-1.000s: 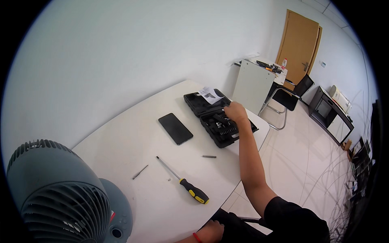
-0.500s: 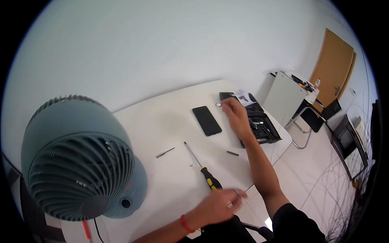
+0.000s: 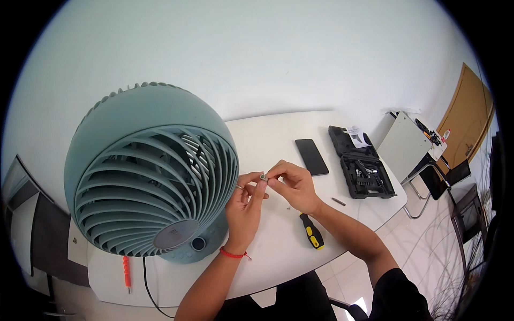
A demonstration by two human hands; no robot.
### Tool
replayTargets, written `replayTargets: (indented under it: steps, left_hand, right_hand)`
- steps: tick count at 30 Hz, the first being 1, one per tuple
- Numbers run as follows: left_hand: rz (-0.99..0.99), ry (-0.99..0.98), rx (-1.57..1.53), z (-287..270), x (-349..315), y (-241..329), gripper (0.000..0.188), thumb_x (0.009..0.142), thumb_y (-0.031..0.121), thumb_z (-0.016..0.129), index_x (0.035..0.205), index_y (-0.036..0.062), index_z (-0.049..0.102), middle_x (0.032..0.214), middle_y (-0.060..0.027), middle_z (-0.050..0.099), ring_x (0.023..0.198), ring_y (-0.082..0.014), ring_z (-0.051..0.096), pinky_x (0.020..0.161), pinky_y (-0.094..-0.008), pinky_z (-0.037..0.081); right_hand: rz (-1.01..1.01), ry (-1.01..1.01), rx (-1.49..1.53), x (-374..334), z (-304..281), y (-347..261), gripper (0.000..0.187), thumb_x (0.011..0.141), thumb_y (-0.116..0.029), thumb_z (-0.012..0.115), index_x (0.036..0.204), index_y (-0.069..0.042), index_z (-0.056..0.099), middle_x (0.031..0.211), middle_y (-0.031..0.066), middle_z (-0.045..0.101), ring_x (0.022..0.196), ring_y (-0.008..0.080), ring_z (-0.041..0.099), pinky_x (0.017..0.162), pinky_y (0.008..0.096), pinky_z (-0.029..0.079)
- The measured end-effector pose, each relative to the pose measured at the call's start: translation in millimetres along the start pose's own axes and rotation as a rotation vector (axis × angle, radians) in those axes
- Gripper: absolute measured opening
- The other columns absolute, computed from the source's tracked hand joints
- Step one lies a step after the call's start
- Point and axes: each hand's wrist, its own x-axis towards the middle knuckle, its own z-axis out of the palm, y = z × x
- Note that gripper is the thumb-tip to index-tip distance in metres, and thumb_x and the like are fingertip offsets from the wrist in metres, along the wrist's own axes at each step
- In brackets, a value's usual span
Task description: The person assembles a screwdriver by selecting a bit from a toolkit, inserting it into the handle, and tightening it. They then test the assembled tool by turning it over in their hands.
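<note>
My left hand [image 3: 243, 211] and my right hand [image 3: 295, 188] meet over the white table, just right of the blue-green fan [image 3: 144, 182]. Pinched between their fingertips is a small silvery metal piece [image 3: 264, 177]; its exact kind is too small to make out. Under my right wrist lies a screwdriver [image 3: 311, 231] with a black and yellow handle, its shaft hidden by the hand and arm. A small dark rod [image 3: 338, 201] rests right of my right forearm. Next to that forearm, on the table, is a tiny bit of something [image 3: 288, 207].
A black phone [image 3: 311, 157] lies beyond my right hand. Right of it stands an open black tool case [image 3: 367, 174] with a paper in its lid. An orange-red tool [image 3: 127, 273] and a black cable [image 3: 147, 289] lie by the fan's base. A white cabinet [image 3: 404, 140] stands past the table.
My right hand has come back from beside the tool case with the small metal piece. My left hand has risen from the near edge to meet it. The view has shifted left.
</note>
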Motion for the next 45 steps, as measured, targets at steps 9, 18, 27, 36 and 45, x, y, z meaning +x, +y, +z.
replayTargets:
  steps: [9,18,27,36,45]
  left_hand:
    - [0.011,0.11,0.019,-0.6,5.2,-12.0,0.021,0.106,0.014,0.057,0.119,-0.0033,0.056,0.112,-0.0106,0.064,0.085,-0.0118,0.062,0.079,-0.0274,0.054]
    - [-0.099,0.196,0.155,-19.5,10.9,-21.9,0.029,0.106,0.016,0.056,0.129,-0.0017,0.058,0.109,-0.0081,0.066,0.089,-0.0107,0.062,0.083,-0.0261,0.052]
    - [-0.014,0.046,0.295,-12.4,9.8,-8.0,0.024,0.104,0.013,0.059,0.125,0.0045,0.069,0.11,-0.0039,0.061,0.094,-0.01,0.06,0.086,-0.0251,0.051]
    - [0.12,0.011,0.444,-8.6,8.0,-5.5,0.02,0.097,0.003,0.066,0.117,0.0016,0.071,0.107,-0.008,0.069,0.093,-0.0132,0.066,0.084,-0.026,0.054]
    - [0.154,0.002,0.568,-10.7,8.7,4.6,0.015,0.095,0.004,0.069,0.109,0.0008,0.072,0.101,-0.0108,0.072,0.088,-0.016,0.069,0.079,-0.028,0.056]
  right_hand:
    - [0.098,-0.023,-0.431,12.3,-19.1,3.7,0.016,0.086,-0.004,0.07,0.102,-0.004,0.073,0.101,0.0087,0.069,0.088,0.0176,0.061,0.081,0.0299,0.048]
    - [-0.056,-0.381,-1.031,17.3,-1.3,39.5,0.007,0.088,-0.01,0.066,0.094,-0.01,0.071,0.102,0.0054,0.068,0.102,0.0288,0.058,0.092,0.0399,0.046]
    - [-0.133,0.055,-0.75,4.1,-21.0,-3.6,0.017,0.092,0.002,0.066,0.106,-0.006,0.069,0.102,0.009,0.067,0.097,0.0264,0.062,0.087,0.0349,0.048]
    - [-0.224,0.013,-0.69,3.0,-22.6,-12.9,0.02,0.087,0.003,0.071,0.103,-0.008,0.072,0.101,0.0061,0.067,0.094,0.0229,0.062,0.082,0.0329,0.049]
    - [-0.284,-0.015,-0.733,4.1,-21.9,-9.7,0.019,0.084,0.004,0.073,0.101,-0.006,0.074,0.097,0.0057,0.067,0.09,0.0239,0.061,0.076,0.0333,0.051]
